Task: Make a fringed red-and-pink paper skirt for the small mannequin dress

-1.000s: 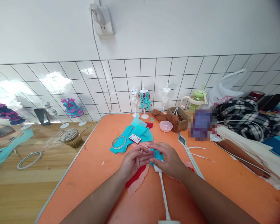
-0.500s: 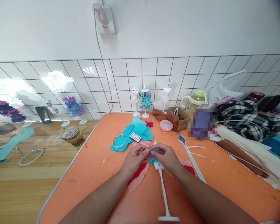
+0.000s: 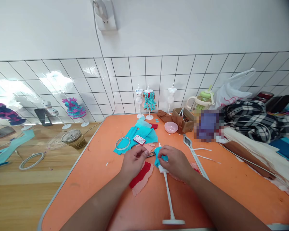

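Observation:
A small white mannequin on a stand [image 3: 169, 195] lies on the orange table with turquoise cloth [image 3: 157, 158] around its body. My right hand [image 3: 173, 159] is closed over that cloth, its thumb and fingertips pinched together; what lies between them is too small to make out. To its left, my left hand [image 3: 135, 160] is pinched as well, beside a small dark object [image 3: 151, 154], and its contents cannot be made out. A red and pink cloth piece [image 3: 142, 175] lies below my left hand. Part of another pink piece shows under my right forearm.
Behind the hands are turquoise fabric [image 3: 148, 134], a silver ring [image 3: 122, 143], a red and white box [image 3: 139, 140] and a pink bowl [image 3: 171, 127]. Small mannequins stand by the tiled wall. A grey strap [image 3: 195, 157], brown fabric and a plaid cloth [image 3: 248, 120] lie right.
My hands, together before, have moved apart, the left one leftward. The dark object between them and more of the turquoise cloth now show. The view has shifted slightly.

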Tool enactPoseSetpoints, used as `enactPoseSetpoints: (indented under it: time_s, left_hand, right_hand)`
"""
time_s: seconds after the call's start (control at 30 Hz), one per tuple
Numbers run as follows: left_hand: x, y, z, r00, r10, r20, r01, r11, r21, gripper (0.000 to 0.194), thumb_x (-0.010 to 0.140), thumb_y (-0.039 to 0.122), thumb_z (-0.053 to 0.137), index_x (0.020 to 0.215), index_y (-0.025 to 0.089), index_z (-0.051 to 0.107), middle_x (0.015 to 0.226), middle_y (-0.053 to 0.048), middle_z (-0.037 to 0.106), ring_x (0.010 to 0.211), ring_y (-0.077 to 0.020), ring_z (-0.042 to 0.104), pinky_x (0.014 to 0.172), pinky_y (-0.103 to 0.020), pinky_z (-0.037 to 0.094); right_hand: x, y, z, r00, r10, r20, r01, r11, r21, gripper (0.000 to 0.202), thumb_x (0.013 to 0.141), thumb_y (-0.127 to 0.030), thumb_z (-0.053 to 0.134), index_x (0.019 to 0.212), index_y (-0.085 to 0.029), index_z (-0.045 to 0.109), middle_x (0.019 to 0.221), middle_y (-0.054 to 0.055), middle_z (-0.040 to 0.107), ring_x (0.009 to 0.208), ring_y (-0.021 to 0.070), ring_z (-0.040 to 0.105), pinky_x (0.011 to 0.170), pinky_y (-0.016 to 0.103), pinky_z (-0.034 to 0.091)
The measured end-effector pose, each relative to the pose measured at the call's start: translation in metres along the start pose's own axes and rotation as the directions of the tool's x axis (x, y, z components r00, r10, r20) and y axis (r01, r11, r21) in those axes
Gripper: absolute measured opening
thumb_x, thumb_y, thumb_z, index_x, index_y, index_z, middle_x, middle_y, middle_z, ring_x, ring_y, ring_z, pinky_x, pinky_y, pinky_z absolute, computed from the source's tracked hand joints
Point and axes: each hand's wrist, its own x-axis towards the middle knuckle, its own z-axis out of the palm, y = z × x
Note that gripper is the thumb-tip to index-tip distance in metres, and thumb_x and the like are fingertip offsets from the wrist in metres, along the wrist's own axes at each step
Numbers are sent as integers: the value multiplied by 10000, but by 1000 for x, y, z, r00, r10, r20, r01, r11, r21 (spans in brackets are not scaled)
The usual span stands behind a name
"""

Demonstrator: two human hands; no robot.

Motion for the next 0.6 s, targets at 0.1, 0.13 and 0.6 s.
enactPoseSetpoints:
  time_s: [0.1,0.13,0.6]
  left_hand:
    - [7,6,-8,996,-89,-11,86,982,-166,142,775,332,698,730,197,706,732,-48,709,745,-211,650,682,-282,475]
    - [8,8,-9,994,-105,16,106,971,-214,146,761,335,716,728,193,711,724,-52,709,745,-214,655,682,-286,483]
    - [8,14,-17,999,-52,11,48,974,223,162,746,369,715,762,214,758,720,-46,717,681,-188,637,620,-260,482]
  right_hand:
    - [-1,4,-2,1000,19,-14,-17,994,110,240,851,-185,518,969,-253,715,1051,46,708,931,213,643,760,339,502]
    - [-1,3,-3,999,33,-14,-29,977,212,308,860,-196,520,1113,-268,681,1159,52,684,985,215,642,772,341,518]
    - [4,-8,1,995,78,-68,-51,940,337,159,815,-240,617,830,-265,773,815,17,756,747,200,680,688,318,520]
